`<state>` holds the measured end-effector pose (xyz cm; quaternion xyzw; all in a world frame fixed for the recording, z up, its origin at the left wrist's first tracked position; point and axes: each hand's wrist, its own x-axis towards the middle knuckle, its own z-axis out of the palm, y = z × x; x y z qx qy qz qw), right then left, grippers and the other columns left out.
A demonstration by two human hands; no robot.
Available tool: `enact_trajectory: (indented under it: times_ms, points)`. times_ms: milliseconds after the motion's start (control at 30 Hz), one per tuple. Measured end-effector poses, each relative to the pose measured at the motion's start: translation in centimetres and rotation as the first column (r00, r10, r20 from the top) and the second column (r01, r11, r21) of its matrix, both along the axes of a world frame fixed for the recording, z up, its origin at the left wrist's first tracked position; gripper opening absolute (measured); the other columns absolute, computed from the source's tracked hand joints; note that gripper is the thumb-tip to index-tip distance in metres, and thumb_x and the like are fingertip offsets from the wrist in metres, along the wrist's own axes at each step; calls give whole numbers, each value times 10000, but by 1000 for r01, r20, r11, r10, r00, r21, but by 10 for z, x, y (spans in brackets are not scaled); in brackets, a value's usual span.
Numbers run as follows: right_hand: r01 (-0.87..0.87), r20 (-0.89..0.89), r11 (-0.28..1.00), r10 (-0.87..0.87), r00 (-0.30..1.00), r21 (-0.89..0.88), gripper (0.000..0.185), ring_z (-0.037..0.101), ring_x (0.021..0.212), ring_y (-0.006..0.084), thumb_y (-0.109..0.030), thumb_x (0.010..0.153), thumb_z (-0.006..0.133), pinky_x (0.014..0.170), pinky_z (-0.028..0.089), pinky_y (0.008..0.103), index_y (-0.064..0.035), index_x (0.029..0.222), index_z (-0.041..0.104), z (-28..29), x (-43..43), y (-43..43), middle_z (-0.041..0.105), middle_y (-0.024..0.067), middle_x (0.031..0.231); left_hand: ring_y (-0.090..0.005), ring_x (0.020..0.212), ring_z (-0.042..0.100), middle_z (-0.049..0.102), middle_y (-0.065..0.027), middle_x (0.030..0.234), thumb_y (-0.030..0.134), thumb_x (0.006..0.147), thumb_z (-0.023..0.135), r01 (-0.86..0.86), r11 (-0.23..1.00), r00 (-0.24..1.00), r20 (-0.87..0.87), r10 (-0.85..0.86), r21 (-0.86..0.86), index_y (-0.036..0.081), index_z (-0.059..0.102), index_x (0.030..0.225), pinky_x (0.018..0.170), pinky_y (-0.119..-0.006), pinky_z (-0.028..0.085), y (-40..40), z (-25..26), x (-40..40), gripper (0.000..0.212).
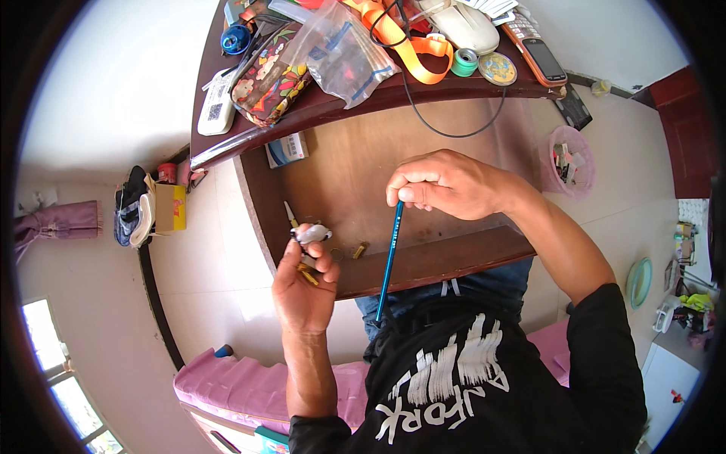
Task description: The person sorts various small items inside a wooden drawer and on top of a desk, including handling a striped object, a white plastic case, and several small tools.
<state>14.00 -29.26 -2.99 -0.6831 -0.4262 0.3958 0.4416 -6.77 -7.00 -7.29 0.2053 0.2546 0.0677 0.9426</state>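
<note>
My right hand [454, 184] grips one end of a blue pencil [390, 255] between thumb and fingers. The pencil hangs at a slant across the front of an open wooden drawer [408, 275]. Over the drawer's left front corner, my left hand [306, 301] pinches a small white-and-black object [313, 233] that I cannot identify. Gold-coloured metal pieces [308, 276] show between the same hand's fingers. Just beyond it, a thin pointed white item [290, 213] leans at the drawer's left wall. A small brass-coloured piece [360, 250] lies on the drawer floor, and a small printed box [287, 150] sits in the back left corner.
The dark desktop [238, 142] above bears a patterned pouch [272, 79], a clear plastic bag [351, 62], an orange strap [417, 57] and a mobile phone [539, 54]. A black cable [454, 136] loops over the drawer. A pink wastebasket [570, 164] stands to the right.
</note>
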Motion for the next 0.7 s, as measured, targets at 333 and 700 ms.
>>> enact_trajectory:
  times_ms: [333, 700]
  points:
    - [-77, 103, 985, 61, 993, 157, 208, 621, 832, 202, -153, 1041, 513, 769, 504, 350, -10, 1036, 665, -5, 1, 22, 658, 92, 920, -132, 699, 507, 665, -66, 942, 156, 1021, 545, 160, 974, 984, -103, -145, 160, 42, 591, 1265, 580, -252, 346, -25, -1, 5, 273]
    - [-99, 111, 992, 89, 990, 81, 191, 648, 876, 262, -160, 1020, 524, 817, 505, 381, -37, 1032, 670, 13, -2, 38, 677, 118, 923, -63, 643, 500, 690, -51, 938, 124, 1003, 597, 297, 926, 945, -208, -250, 235, 76, 617, 1225, 570, -199, 405, -34, 6, 9, 227]
